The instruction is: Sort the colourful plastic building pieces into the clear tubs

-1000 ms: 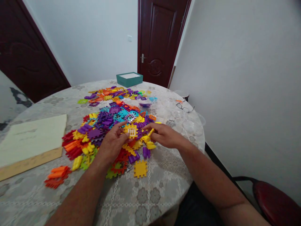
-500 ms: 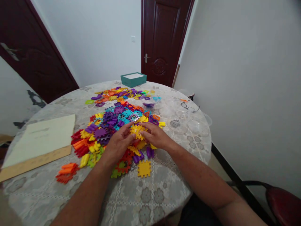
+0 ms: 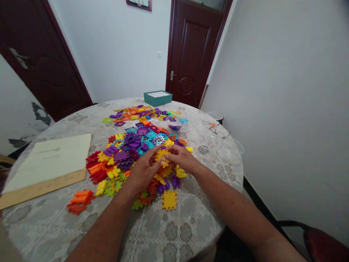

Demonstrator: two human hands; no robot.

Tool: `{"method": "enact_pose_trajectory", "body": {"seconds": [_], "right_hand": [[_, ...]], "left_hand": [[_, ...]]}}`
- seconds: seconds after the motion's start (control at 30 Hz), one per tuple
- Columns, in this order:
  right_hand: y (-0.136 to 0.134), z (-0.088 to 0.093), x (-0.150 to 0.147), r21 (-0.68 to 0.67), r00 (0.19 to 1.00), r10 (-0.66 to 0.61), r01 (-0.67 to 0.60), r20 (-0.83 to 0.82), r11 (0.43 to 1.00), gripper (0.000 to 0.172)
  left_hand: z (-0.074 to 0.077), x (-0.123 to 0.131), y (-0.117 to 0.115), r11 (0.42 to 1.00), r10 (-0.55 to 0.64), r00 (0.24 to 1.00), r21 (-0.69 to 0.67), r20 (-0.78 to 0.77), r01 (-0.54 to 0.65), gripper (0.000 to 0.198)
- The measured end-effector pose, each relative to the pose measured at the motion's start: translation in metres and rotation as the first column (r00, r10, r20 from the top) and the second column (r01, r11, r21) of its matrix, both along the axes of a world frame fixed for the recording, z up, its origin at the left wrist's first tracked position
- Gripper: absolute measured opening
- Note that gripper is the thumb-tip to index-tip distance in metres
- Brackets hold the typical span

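Both of my hands meet over the near side of a large heap of colourful plastic pieces [image 3: 122,156]. Between them is a yellow toothed piece [image 3: 163,158] with a pale lattice pattern. My left hand [image 3: 144,169] grips its left side, thumb and fingers on the edge. On the other side, my right hand [image 3: 180,157] pinches it between thumb and fingers. A flat yellow square piece [image 3: 169,200] lies on the tablecloth just below the heap, near purple pieces [image 3: 176,181].
A second spread of pieces [image 3: 139,113] lies farther back, before a green box [image 3: 158,98]. Glasses [image 3: 218,131] and clear plastic rest at the right. A large sheet [image 3: 51,156] covers the table's left side. Orange pieces [image 3: 80,201] sit at the near left.
The camera view has tilted up slightly, so the table appears lower. My hands still hold the yellow piece, whose lattice pattern now shows more clearly; my right fingers have shifted on it.
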State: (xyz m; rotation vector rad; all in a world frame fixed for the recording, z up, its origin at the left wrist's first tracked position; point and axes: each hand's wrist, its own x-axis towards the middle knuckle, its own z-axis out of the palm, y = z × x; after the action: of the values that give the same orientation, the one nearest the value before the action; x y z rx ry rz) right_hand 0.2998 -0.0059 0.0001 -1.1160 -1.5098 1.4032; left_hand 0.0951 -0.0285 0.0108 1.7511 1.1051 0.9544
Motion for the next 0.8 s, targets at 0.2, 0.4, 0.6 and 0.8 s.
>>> {"method": "enact_pose_trajectory", "body": {"seconds": [0.2,0.4,0.6,0.8], "right_hand": [[0.016,0.035,0.025,-0.001,0.99,0.064,-0.064,0.126,0.998,0.034],[0.075,0.069,0.09,0.585,0.657,-0.591,0.27,0.469,0.765,0.03],[0.123,0.06,0.118,0.592,0.169,-0.619,0.185,0.767,0.784,0.03],[0.126,0.058,0.12,0.509,0.101,-0.526,0.155,0.845,0.847,0.035]], "left_hand": [[-0.001,-0.002,-0.001,0.999,0.005,1.0,0.051,0.02,-0.006,0.059],[-0.008,-0.011,0.006,0.958,0.251,0.968,0.137,0.017,-0.251,0.044],[-0.003,-0.015,0.006,0.911,0.365,0.931,0.201,0.004,-0.359,0.038],[-0.002,-0.016,0.007,0.872,0.424,0.904,0.296,-0.055,-0.391,0.033]]}}
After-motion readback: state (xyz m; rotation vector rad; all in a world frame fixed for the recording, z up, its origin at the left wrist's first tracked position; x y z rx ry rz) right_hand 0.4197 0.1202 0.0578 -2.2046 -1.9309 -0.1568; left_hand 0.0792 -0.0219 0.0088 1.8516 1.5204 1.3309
